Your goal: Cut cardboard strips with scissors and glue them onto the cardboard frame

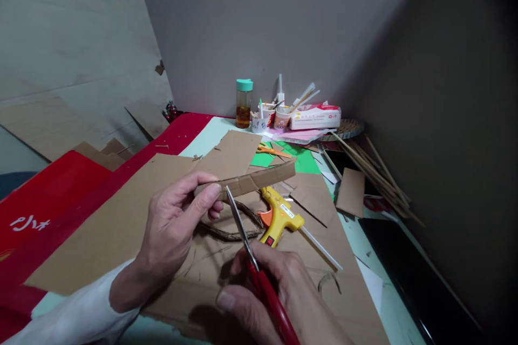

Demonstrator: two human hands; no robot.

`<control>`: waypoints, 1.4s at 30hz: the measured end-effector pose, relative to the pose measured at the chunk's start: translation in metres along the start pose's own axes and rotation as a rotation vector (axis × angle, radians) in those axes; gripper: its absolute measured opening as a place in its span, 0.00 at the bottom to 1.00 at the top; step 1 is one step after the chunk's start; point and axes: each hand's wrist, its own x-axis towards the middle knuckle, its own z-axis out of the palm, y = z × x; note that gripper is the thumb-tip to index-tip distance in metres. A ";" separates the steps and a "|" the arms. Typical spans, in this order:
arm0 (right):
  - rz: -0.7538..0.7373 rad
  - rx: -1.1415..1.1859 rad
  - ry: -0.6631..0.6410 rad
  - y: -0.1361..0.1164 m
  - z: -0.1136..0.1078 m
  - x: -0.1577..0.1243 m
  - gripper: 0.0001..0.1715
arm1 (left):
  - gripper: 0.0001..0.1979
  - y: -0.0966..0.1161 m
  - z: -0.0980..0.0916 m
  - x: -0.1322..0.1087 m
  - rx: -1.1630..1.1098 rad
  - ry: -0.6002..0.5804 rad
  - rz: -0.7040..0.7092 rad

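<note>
My left hand (178, 226) pinches one end of a curved cardboard strip (259, 179), which stretches out to the right above the work surface. In my right hand (279, 291) is a pair of red-handled scissors (265, 291), its blades pointing up and away from me. The blade tips meet the strip's lower edge just beside my left thumb; they look nearly closed. Behind the blades, a dark-edged cardboard loop (226, 234) lies on a large cardboard sheet (214, 299). A yellow glue gun (281, 215) with a glue stick in its rear rests to the right of the loop.
Orange scissors (275, 150) lie on green paper farther back. Along the wall stand a bottle (243, 105), paper cups (282, 117) with sticks, and a tissue pack (315, 117). Wooden sticks (374, 178) and a black glossy panel (413, 280) are at right; a red bag (48, 205) is at left.
</note>
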 end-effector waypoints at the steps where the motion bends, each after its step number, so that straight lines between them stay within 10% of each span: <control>1: 0.020 0.001 -0.025 0.000 0.001 0.001 0.17 | 0.02 0.000 0.000 0.000 0.005 0.003 0.000; 29: -0.194 -0.030 0.185 0.005 0.028 0.006 0.17 | 0.06 0.006 -0.008 -0.003 0.222 -0.097 0.033; 42: -0.170 -0.113 0.169 0.000 0.023 0.021 0.18 | 0.06 -0.004 -0.012 0.016 0.580 -0.032 0.536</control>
